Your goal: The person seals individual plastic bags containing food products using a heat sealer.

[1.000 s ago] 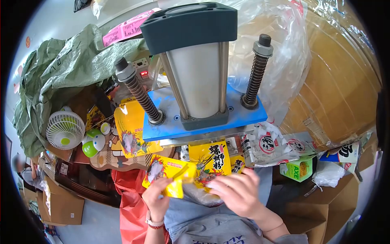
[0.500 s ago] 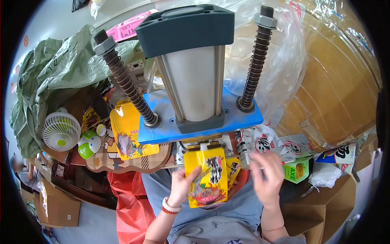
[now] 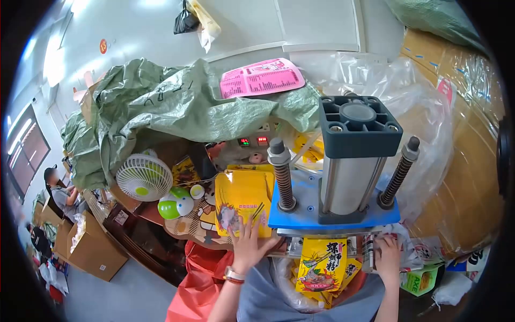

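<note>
Nearest, above the grey-blue-clad lap, a flat yellow glossy pouch with black lettering [image 3: 321, 268] is seen hanging just below the front of the press, with more small yellow printed pouches [image 3: 351, 270] partly covered behind it and clear crinkled plastic [image 3: 283, 276] beside it. Light weight and a thin, bendy, rather slippery film are to be expected; tearing seems unlikely, creasing likely. It is best pinched by the lower side edges, thumb in front, clear of the metal above. By the left hand [image 3: 248, 251], fingers spread wide, nothing is clasped; the fingertips are laid on the lower part of the larger yellow sheet-like pouches [image 3: 241, 193], stacked on a brown patterned board [image 3: 185, 228]. These look slick and floppy too; a single one is best peeled up by a corner. The right hand [image 3: 388, 260] is placed by the press's right end, fingers bent downward; whether anything is gripped cannot be told. Farther off, the blue metal press plate [image 3: 300, 212] is topped by a grey cylinder with a dark cap [image 3: 343, 185], a white-and-green fan [image 3: 144, 177] being stood to the left
</note>
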Tool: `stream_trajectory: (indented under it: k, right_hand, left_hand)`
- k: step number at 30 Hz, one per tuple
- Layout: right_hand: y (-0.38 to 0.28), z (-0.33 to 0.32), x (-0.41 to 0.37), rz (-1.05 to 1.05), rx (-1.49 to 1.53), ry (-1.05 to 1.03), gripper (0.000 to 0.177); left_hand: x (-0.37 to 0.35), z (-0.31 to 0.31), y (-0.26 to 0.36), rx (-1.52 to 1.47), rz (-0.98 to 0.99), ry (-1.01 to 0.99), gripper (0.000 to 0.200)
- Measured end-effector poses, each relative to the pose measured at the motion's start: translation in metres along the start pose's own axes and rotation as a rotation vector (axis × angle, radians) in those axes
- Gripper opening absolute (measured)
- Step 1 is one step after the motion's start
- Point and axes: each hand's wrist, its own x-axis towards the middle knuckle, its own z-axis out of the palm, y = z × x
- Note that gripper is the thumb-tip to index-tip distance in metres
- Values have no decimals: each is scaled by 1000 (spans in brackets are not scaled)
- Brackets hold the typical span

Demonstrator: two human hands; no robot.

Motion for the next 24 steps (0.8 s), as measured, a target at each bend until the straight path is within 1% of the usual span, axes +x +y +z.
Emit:
stream_trajectory:
  k: [1,2,3,4,5,6,7,8,9,10,12,14,15,16,18,19,20,21,22,23,24]
  right_hand:
    - [-12,-14,0,73,33,11,33]
    - [-20,-22,0,75,25,18,33]
    - [-26,-27,-2,127,163,172,31]
    - [-36,-34,-8,185,299,319,29]
    - [-50,-48,-11,187,401,346,30]
    - [-70,-63,-14,127,431,352,30]
    - [-88,-74,-18,77,454,354,30]
    - [-95,-76,-24,-56,466,355,31]
    - [-107,-82,-28,-153,408,338,33]
    - [-121,-86,-34,-248,355,316,35]
    - [-132,-73,-40,-457,264,194,32]
    - [-144,-62,-36,-503,266,-6,29]
    - [-143,-64,-33,-604,245,-62,29]
    - [-143,-72,-34,-676,259,-48,29]
    - [-143,-98,-36,-809,289,-59,30]
    - [-141,-99,-36,-800,284,-59,30]
    - [-139,-97,-37,-712,422,-82,32]
    - [-136,-94,-36,-623,560,-102,35]
    - [-131,-83,-31,-563,600,-63,43]
    - [-131,-82,-25,-440,561,-56,45]
    - [-130,-81,-20,-318,521,-48,46]
  left_hand:
    - [-18,25,-25,-23,83,-143,84]
    - [-28,11,-24,-62,179,-166,80]
    - [-36,-2,-24,-98,282,-190,76]
    - [-43,2,-32,-228,322,-102,62]
    - [-50,0,-39,-283,256,-69,52]
    - [-60,1,-41,-341,187,-47,43]
    - [-63,-8,-30,-449,53,-56,31]
    - [-66,-17,-18,-613,29,-24,31]
    - [-68,-27,-4,-776,-2,10,32]
    - [-70,-39,12,-730,52,94,36]
    - [-77,-58,39,-630,192,150,38]
    - [-83,-78,59,-565,312,131,39]
    - [-84,-87,66,-521,388,143,40]
    - [-84,-95,70,-487,459,155,39]
    - [-86,-111,72,-659,548,50,34]
    - [-84,-116,76,-738,583,14,30]
    - [-84,-112,79,-743,588,10,30]
    - [-83,-103,82,-840,514,-100,27]
    - [-83,-92,86,-931,438,-210,25]
    - [-85,-68,86,-969,311,-306,19]
    - [-90,-41,91,-1084,73,-396,18]
